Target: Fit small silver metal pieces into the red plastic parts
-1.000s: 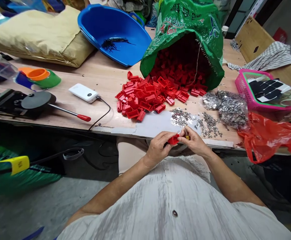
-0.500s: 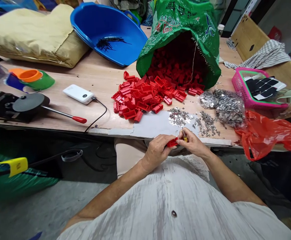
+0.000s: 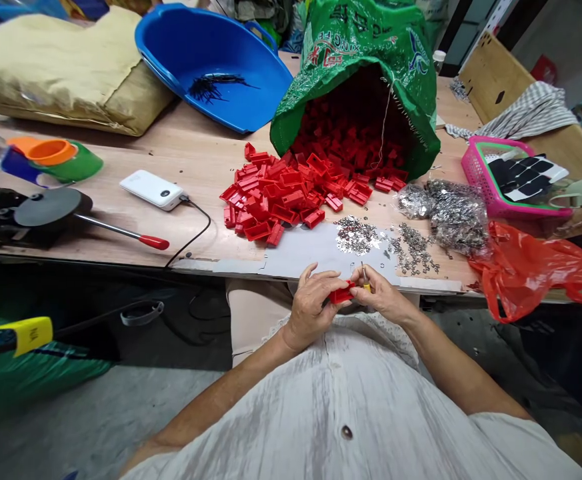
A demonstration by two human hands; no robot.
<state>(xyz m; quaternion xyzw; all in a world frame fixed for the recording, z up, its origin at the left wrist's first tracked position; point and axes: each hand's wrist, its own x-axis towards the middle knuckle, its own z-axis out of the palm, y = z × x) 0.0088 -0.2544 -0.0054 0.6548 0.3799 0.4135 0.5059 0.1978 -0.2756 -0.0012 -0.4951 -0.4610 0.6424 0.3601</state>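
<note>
Left grip (image 3: 311, 304) now lifts a finger — readjusting, perhaps — still pinching a red part (image 3: 341, 293); right grip (image 3: 385, 297), alongside, clasps a yellow-handled tool (image 3: 367, 287).

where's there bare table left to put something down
The wood is mostly bare between the power bank and the red pile, and back toward the basin. The grey sheet has a smaller open patch left of the metal bits, in front of the pile. To the right it's crowded: clear bags, pink basket and red bag sit close.
</note>
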